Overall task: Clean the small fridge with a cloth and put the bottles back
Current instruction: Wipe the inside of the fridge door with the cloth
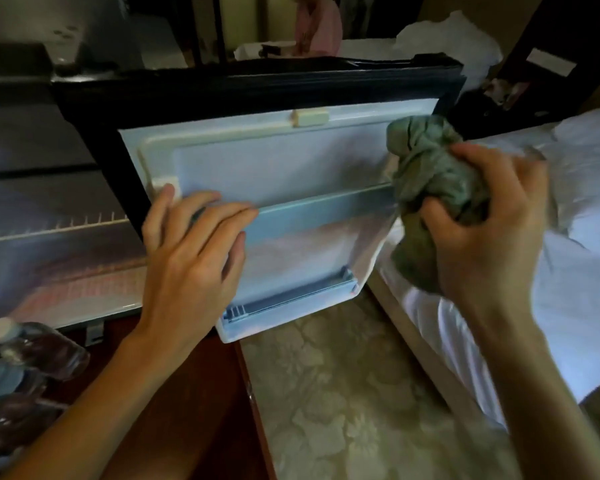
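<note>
The small fridge's door [278,161] stands open in the middle of the view, its white inner liner facing me inside a black frame. My left hand [191,251] rests with straight fingers on the rail of the door shelf [326,209]. My right hand [478,220] grips a bunched grey-green cloth [430,168] against the right end of that rail. The fridge interior [49,244] with a wire shelf opens at the left. Several plastic bottles [25,362] lie at the lower left beside the fridge.
A bed with white sheets [568,258] runs along the right, close to the door's edge. A patterned carpet [354,393] lies below the door. The fridge sits on a dark red wooden surface [194,410]. Clutter and a white bag sit behind the door.
</note>
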A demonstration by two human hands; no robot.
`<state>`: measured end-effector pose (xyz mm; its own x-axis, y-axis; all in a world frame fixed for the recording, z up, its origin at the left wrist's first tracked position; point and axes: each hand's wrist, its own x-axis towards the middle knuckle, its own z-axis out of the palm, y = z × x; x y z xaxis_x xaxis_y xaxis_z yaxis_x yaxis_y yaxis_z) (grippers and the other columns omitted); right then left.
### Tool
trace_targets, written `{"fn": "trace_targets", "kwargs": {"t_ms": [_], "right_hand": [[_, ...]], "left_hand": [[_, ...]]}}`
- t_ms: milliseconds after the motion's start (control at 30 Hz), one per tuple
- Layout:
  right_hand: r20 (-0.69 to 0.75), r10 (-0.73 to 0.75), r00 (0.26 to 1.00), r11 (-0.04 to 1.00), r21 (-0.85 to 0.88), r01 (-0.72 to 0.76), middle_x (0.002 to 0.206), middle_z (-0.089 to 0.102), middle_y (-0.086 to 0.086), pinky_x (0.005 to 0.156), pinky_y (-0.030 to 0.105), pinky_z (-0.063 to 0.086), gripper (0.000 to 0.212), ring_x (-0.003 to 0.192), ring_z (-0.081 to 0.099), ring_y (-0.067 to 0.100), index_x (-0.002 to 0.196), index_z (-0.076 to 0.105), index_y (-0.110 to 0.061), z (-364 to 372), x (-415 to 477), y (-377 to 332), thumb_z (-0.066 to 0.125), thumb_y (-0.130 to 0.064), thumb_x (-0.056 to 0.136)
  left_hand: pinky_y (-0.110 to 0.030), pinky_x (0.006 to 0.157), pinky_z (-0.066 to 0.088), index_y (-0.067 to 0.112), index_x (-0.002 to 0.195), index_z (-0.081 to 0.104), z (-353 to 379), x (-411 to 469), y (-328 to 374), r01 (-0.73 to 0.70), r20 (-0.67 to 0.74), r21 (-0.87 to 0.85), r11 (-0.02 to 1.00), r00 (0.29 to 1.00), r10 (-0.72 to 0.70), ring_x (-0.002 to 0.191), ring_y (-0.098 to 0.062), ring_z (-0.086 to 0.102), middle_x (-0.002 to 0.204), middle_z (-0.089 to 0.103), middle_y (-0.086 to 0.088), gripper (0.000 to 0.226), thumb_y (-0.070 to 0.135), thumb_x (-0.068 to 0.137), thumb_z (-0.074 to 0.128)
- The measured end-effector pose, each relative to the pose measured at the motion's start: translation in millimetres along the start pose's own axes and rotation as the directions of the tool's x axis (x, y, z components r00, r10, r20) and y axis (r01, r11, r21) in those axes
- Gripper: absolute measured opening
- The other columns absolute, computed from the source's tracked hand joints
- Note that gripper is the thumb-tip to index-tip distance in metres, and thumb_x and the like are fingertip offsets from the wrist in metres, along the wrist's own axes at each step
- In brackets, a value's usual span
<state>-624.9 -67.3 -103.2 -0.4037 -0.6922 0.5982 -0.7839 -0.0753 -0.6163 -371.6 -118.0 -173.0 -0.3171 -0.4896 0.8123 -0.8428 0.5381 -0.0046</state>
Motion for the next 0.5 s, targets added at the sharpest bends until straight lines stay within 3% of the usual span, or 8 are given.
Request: {"fn": "trace_targets", "kwargs": {"t_ms": [67,167,267,333,433,500], "right_hand": [[0.036,-0.186,0.982,0.955,-0.229,0.189,0.133,0.044,0.013,0.097,0.051,0.039,0.049,0.12,0.043,0.036,0.128,0.059,-0.026,-1.5,20.2,-8.0,0.065,-0.024,0.079],[0.263,-0.323,0.909,0.772,-0.482,0.414,0.14,0.044,0.013,0.096,0.053,0.029,0.058,0.119,0.039,0.046,0.138,0.051,-0.026,9.1,39.0,-19.2,0.068,-0.02,0.082],[0.393,-0.373,0.84,0.665,-0.519,0.538,0.127,0.054,0.017,0.092,0.052,0.028,0.063,0.11,0.043,0.042,0.135,0.044,-0.013,35.3,40.5,-19.9,0.069,-0.009,0.077],[0.402,-0.447,0.799,0.609,-0.518,0.601,0.119,0.057,0.018,0.088,0.05,0.03,0.048,0.104,0.046,0.041,0.124,0.052,-0.007,49.2,38.1,-17.6,0.067,-0.008,0.078],[0.348,-0.476,0.807,0.671,-0.45,0.59,0.128,0.048,0.022,0.094,0.049,0.034,0.034,0.114,0.042,0.038,0.12,0.061,-0.008,56.4,38.1,-14.2,0.062,-0.009,0.087],[0.35,-0.497,0.794,0.652,-0.453,0.608,0.128,0.049,0.024,0.096,0.051,0.037,0.034,0.115,0.045,0.041,0.123,0.063,-0.009,58.4,36.5,-11.0,0.064,-0.007,0.089]], "left_hand": [[-0.049,0.117,0.02,0.009,0.115,0.072,-0.3,-6.2,-6.2,0.012,-0.03,0.037,0.999,0.999,-0.01,0.119,-0.029,0.058,0.114,0.071,-0.002,0.023,0.011,0.098,0.056],[-0.051,0.117,0.018,0.008,0.118,0.071,-0.4,-10.2,-12.2,0.012,-0.036,0.068,0.998,0.999,-0.009,0.123,-0.028,0.055,0.114,0.071,-0.004,0.024,0.012,0.099,0.056],[-0.049,0.114,0.024,0.008,0.115,0.071,1.9,-7.0,-14.9,-0.003,-0.034,0.028,1.0,0.999,0.004,0.118,-0.028,0.054,0.111,0.071,-0.005,0.022,0.013,0.099,0.055],[-0.043,0.113,0.025,0.006,0.113,0.071,4.3,-4.0,-19.2,-0.015,-0.027,-0.03,0.999,1.0,0.015,0.114,-0.029,0.052,0.109,0.07,-0.007,0.021,0.012,0.099,0.056],[-0.042,0.11,0.029,0.004,0.111,0.071,10.7,-2.9,-25.4,-0.031,-0.033,-0.085,0.996,0.999,0.029,0.109,-0.029,0.05,0.107,0.07,-0.008,0.02,0.009,0.098,0.056],[-0.04,0.11,0.028,0.004,0.111,0.071,14.0,-3.1,-26.1,-0.035,-0.04,-0.1,0.994,0.999,0.031,0.107,-0.029,0.049,0.106,0.07,-0.007,0.02,0.008,0.098,0.057]]}}
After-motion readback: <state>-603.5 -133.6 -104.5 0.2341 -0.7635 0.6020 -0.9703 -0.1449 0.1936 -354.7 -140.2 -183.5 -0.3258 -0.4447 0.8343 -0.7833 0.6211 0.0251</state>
